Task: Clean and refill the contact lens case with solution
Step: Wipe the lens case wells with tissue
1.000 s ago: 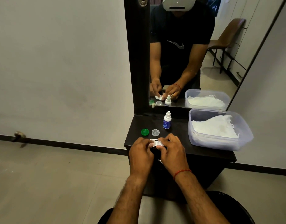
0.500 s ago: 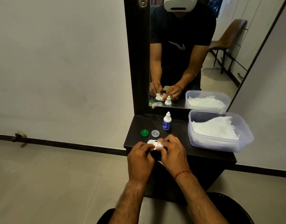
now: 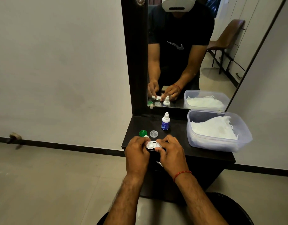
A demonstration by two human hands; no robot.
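A white contact lens case (image 3: 152,145) with both wells uncapped sits between my hands at the front edge of the black shelf (image 3: 177,137). My left hand (image 3: 136,155) pinches its left end, and a small white scrap shows by those fingertips. My right hand (image 3: 171,155) pinches the right end with thumb and fingers. A green cap (image 3: 142,133) and a clear cap (image 3: 153,133) lie just behind the case. The small white solution bottle (image 3: 165,121) with a blue label stands capped farther back.
A clear plastic tub (image 3: 221,143) holding white tissue fills the shelf's right side. A mirror (image 3: 188,54) in a black frame rises behind the shelf against the wall. A metal drawer handle shows below my right hand.
My hands have drawn slightly apart along the case, so more of its white wells shows between them. The caps, bottle and tub have stayed put.
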